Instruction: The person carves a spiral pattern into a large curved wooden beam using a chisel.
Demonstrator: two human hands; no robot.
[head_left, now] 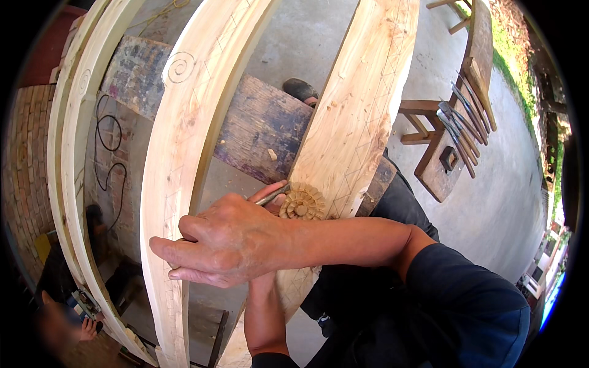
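So the right hand (224,245) comes across from the right side of the view and sits on top of everything, fingers (178,253) loosely curled and pointing left, reaching as far as the left pale beam (178,184); whether they're gripping something under the palm I honestly can't tell, though a thin metal chisel (272,196) pokes out from behind it toward the carving. The left hand (273,195) is mostly buried under the right one, with only a thumb or fingertip showing along the chisel shaft, so it looks pinched on the tool, but the rest of its fingers are hidden. The chisel tip touches the edge of a carved wooden rosette (302,202), a round flower-like bit with ridged petals, which sits on the lower part of the right pale beam (359,104), just above the right forearm. That beam has pencilled zigzag lines running up its edge. The left beam has a spiral drawn near its top and the same sort of pencil marks lower down. Both beams lie across a dark weathered plank (261,126). Off to the right there's a small wooden table (437,175) on the concrete floor (491,202) with a row of chisels (466,126) laid out on it, well apart from the hands.
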